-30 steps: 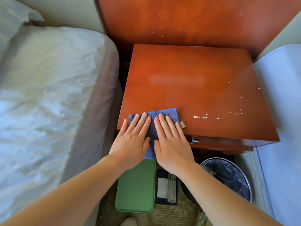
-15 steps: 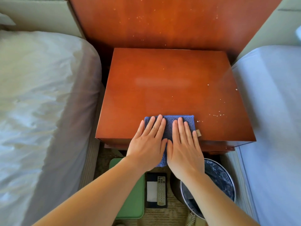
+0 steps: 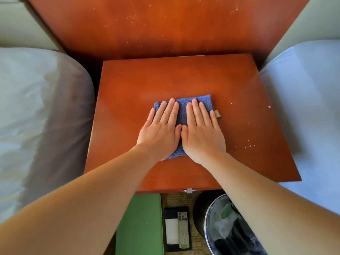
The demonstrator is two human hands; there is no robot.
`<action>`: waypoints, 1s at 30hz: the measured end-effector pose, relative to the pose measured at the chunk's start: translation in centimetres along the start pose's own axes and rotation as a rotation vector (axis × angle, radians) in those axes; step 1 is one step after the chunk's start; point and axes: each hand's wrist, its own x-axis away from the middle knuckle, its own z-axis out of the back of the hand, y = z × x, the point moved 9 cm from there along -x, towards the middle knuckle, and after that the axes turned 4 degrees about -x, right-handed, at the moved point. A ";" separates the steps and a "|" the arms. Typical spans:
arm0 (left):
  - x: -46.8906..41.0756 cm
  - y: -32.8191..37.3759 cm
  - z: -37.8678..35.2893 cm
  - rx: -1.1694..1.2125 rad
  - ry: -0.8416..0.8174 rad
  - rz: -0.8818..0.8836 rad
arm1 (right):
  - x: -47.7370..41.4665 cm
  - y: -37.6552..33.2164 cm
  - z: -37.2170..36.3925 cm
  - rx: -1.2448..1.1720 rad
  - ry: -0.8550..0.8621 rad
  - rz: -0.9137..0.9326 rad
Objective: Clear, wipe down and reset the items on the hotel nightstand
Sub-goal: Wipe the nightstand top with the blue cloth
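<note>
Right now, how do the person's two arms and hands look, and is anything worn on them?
The left hand and the right hand are bare: no gloves, no rings, and the nails look short and unpainted. The left forearm and the right forearm are bare too, with no sleeve, watch or bracelet in view up to the picture's edge.

Illumination is bright and diffuse, with a faint pale sheen on the nightstand top (image 3: pixel 139 92) just beyond the fingers (image 3: pixel 170 111) and only weak shadow beneath the palms. Deep shadow fills the gap behind the nightstand top, well beyond the fingers, and greys the side of the left bed (image 3: pixel 60 111); the right bed (image 3: pixel 303 107) carries a blue cast. Detail is sharp around the fingers, whereas wide-angle distortion bows the frame edges and enlarges and softens the forearms (image 3: pixel 73 208) nearer than the fingers.
</note>
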 end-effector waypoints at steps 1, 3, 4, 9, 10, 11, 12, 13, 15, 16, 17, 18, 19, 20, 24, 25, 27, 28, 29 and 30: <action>-1.2 -0.4 0.2 -0.001 -0.001 0.000 | -1.3 0.1 0.2 -0.001 0.003 0.001; -3.6 -1.3 0.5 -0.002 -0.002 0.001 | -3.9 0.4 0.6 -0.001 0.011 0.005; -4.9 -1.7 0.7 -0.005 -0.001 0.001 | -5.1 0.5 0.8 0.000 0.014 0.002; -11.2 -3.8 1.8 -0.013 0.013 -0.006 | -11.7 1.3 1.5 0.018 0.025 -0.008; -12.4 -4.1 2.0 -0.016 0.015 -0.004 | -13.0 1.5 1.7 0.015 0.025 -0.012; -13.5 -4.5 2.2 -0.020 0.016 -0.001 | -14.2 1.6 1.8 0.012 0.024 -0.013; -14.3 -4.8 2.4 -0.023 0.016 0.003 | -15.1 1.8 1.9 0.010 0.024 -0.014; -15.2 -5.0 2.6 -0.026 0.017 0.003 | -16.1 1.9 2.0 0.009 0.024 -0.013; -16.8 -5.4 2.9 -0.032 0.018 -0.001 | -17.7 2.1 2.2 0.008 0.025 -0.018; -17.4 -5.6 3.1 -0.034 0.017 -0.003 | -18.4 2.2 2.2 0.006 0.025 -0.019; -18.0 -5.7 3.3 -0.035 0.020 -0.001 | -19.0 2.3 2.3 0.005 0.027 -0.019; -18.4 -5.9 3.5 -0.032 0.024 0.002 | -19.6 2.3 2.3 0.004 0.029 -0.016; -18.8 -6.0 3.6 -0.030 0.030 0.006 | -20.0 2.3 2.4 0.007 0.035 -0.013; -19.2 -6.1 3.8 -0.036 0.038 0.007 | -20.5 2.4 2.4 0.010 0.045 -0.008; -20.2 -6.2 4.3 -0.080 0.051 0.014 | -21.7 2.5 2.8 0.010 0.074 0.007; -20.4 -6.3 4.3 -0.091 0.050 0.024 | -21.9 2.6 2.9 0.006 0.076 0.011; -20.7 -6.5 4.4 -0.107 0.050 0.049 | -22.2 2.6 2.9 -0.005 0.070 0.017; -20.7 -6.6 4.3 -0.114 0.051 0.062 | -22.3 2.6 2.8 -0.007 0.064 0.016; -20.7 -6.6 4.3 -0.118 0.052 0.074 | -22.3 2.6 2.7 -0.005 0.057 0.013; -20.6 -6.7 4.3 -0.117 0.056 0.089 | -22.3 2.5 2.6 0.000 0.051 0.011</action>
